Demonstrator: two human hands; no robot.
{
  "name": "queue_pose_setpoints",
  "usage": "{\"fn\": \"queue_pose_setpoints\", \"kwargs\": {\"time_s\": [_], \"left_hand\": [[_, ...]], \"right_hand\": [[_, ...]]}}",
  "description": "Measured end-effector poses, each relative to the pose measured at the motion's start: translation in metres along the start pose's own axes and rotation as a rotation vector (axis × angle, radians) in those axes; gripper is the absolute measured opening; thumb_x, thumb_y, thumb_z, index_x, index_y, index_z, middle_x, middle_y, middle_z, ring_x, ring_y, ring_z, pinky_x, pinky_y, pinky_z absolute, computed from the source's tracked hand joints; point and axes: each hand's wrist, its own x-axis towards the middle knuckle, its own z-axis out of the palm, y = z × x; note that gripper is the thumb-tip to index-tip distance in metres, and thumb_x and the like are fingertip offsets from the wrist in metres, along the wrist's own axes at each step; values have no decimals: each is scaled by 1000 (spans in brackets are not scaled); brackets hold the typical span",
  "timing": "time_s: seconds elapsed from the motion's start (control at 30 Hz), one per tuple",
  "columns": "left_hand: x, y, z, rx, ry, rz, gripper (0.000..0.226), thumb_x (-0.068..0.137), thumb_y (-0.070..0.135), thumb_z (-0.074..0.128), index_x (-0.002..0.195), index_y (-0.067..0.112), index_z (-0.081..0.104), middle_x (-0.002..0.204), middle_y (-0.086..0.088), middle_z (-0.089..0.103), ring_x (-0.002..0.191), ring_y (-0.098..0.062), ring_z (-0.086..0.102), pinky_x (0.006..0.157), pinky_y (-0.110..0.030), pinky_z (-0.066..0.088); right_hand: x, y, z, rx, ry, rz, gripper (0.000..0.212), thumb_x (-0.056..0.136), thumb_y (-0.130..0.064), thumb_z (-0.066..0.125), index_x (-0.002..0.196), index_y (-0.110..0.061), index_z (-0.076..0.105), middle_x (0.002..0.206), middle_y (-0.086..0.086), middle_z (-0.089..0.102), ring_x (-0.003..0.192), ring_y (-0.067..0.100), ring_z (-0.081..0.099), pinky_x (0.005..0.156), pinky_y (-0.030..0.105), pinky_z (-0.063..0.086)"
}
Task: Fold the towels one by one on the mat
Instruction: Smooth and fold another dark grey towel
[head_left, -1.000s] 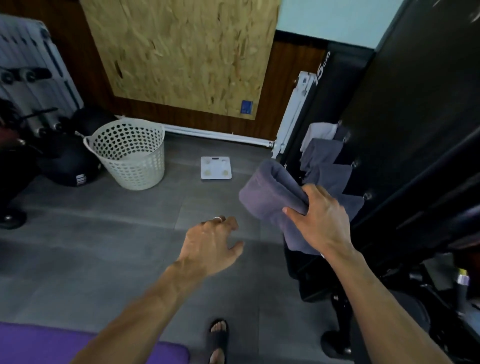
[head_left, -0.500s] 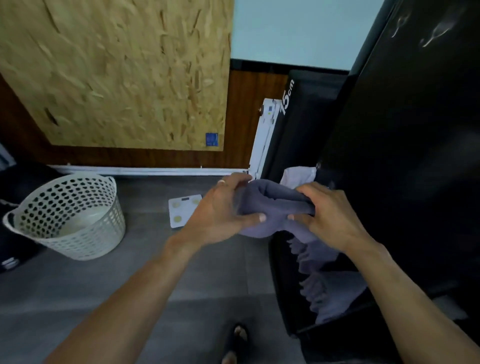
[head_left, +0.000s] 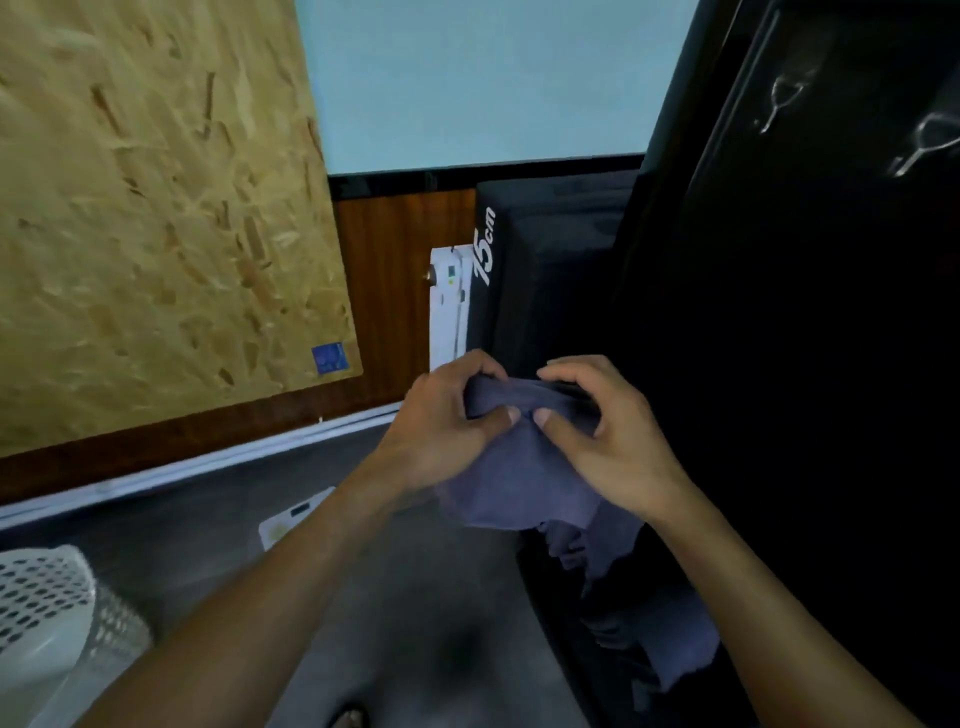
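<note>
Down in the bottom left corner there was a white perforated laundry basket (head_left: 49, 613) sitting on the grey floor (head_left: 208, 525), and above it a big chipboard panel (head_left: 156, 208) leaned against the wood-panelled wall, with a little blue sticker (head_left: 328, 358) at its lower right corner. A white bathroom scale (head_left: 291, 519) lay flat on the floor, partly hidden behind the left forearm. Moving toward the middle, the left hand (head_left: 441, 431) had its fingers curled over the top edge of a grey-purple towel (head_left: 519, 473), thumb pressed into the front of the cloth. Right next to it the right hand (head_left: 608, 441) pinched the same towel, fingers hooked over the top and thumb tip almost touching the other thumb. So the towel was up in the air between both hands, bunched at the top and hanging down below them, in front of a black upright pad (head_left: 550, 270) marked 15cm. More grey-purple cloth (head_left: 670, 639) hung lower down on the dark frame (head_left: 805, 364) that filled the right side, too dark to make out much else there
</note>
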Motion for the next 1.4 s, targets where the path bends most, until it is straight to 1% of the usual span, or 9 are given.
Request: {"fn": "queue_pose_setpoints", "kwargs": {"time_s": [0.13,0.3,0.4,0.53,0.93,1.03,1.13,1.3,1.4], "left_hand": [[71,-21,-9,-189,-192,-70,16,80,21,76,89,25,63,83,10,66,83,-4,64,71,-26,52],[137,-33,-29,-477,-594,-105,13,88,19,65,101,21,64,95,0,67,90,-10,65,63,-31,53],[167,-36,-25,-633,-781,-205,41,75,19,54,114,21,62,110,-5,62,94,-18,61,57,-32,52],[193,-22,-12,-626,-890,-29,32,81,20,60,112,20,65,108,-14,61,92,-23,60,58,-36,53],[270,80,23,-705,-710,235,15,95,11,58,102,25,59,80,0,63,75,-18,57,58,-30,48],[294,101,23,-700,-610,265,15,95,11,59,95,26,61,79,-6,61,72,-15,57,58,-27,48],[313,105,29,-647,-536,251,15,95,11,58,94,24,64,83,-14,64,76,-17,60,66,-27,48],[314,94,44,-425,-479,342,19,95,7,57,101,23,65,100,5,64,85,11,58,69,-6,45],[310,89,44,-422,-465,298,22,98,13,53,109,26,68,116,1,56,95,9,56,74,-1,42]], "right_hand": [[41,4,16,32,153,91,13,91,-4,59,97,-16,57,94,-11,60,93,10,60,80,24,48],[72,0,20,-6,384,288,27,90,6,55,88,-19,63,93,1,62,89,6,59,80,11,42],[74,-4,9,16,542,380,33,90,8,55,86,-23,67,94,4,66,90,10,63,81,16,47],[69,-12,-6,55,744,437,31,91,8,56,84,-18,71,87,1,70,86,13,66,78,21,52],[107,-29,-63,89,1107,388,25,93,-20,61,118,-21,68,115,-1,63,111,8,60,102,33,47],[131,-30,-83,66,1171,348,26,94,-23,61,120,-21,67,115,-2,60,106,1,59,98,21,47],[154,-25,-92,-10,1200,376,28,95,-26,59,122,-21,65,112,-4,54,96,-7,55,84,8,44],[164,-7,-75,-264,1223,410,36,94,-30,51,126,-18,64,116,-5,45,109,8,50,91,28,48],[163,-7,-75,-217,1227,424,34,98,-27,52,129,-19,61,117,-7,43,100,-7,50,81,13,45]]}}
